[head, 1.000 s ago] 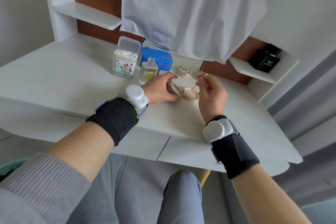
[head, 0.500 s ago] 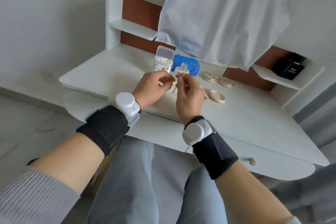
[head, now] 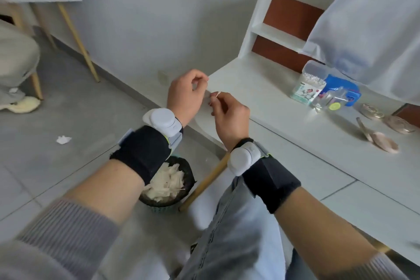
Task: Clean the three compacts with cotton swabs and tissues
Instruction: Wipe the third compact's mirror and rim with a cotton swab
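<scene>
The desk [head: 284, 120] is white with a reddish-brown back panel [head: 291, 9] and a pale bluish-white cloth [head: 375, 18]; the swab box [head: 306, 88] is clear with a green-and-white label, the tissue pack [head: 341, 88] bright blue, the bottle [head: 334, 105] clear with a yellow-green cap. The silver compact [head: 371, 110] is greyish, the round compact [head: 401, 124] pinkish-bronze, the open compact [head: 381, 141] beige-pink, the cotton swab [head: 217, 94] white. The wristbands [head: 143, 150] are black with white units, the sleeve [head: 68, 229] grey with fine ribbed stripes, the jeans [head: 231, 234] faded blue-grey, the floor [head: 68, 120] grey tile, and the bin [head: 159, 206] black over teal, with cream-white tissues [head: 166, 179].
</scene>
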Demonstrator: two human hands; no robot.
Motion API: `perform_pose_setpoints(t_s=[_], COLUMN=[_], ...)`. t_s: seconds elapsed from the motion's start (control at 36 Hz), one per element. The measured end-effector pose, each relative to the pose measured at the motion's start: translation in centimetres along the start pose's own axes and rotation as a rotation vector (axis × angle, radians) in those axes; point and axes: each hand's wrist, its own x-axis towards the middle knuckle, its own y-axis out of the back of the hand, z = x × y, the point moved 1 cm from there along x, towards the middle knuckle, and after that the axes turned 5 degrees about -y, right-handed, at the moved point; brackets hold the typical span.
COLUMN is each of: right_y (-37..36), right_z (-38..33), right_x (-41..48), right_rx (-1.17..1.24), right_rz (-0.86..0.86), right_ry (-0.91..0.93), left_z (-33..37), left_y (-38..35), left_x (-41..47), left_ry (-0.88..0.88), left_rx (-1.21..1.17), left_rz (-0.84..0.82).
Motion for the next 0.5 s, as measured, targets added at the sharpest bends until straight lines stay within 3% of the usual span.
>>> perform_pose_setpoints(t_s=[0.17,0.25,0.36,0.5], right_y=[-4.7,-4.8,-3.0,3.0], right_z=[1.9,2.0,0.8,-1.0], right_x=[-0.2,-0.1,0.7,2.1], right_rx=[-0.212,-0.295,-0.282,-0.214], right_rz=[-0.315,-0.382,-0.281,-0.038], right_ry=[-0.112,-0.139,-0.031,0.134], left_z=[-2.3,-1.9,-0.4,4.2], left_y=[2.2,2.3,1.9,-1.0], left_x=[-1.3,-1.6,-1.3,-0.4], left_ry=[0.078,0.076,0.055,-0.013], left_rx=[0.052,0.071,0.068,-0.016], left_rz=[-0.012,-0.025,-0.024,-0.050])
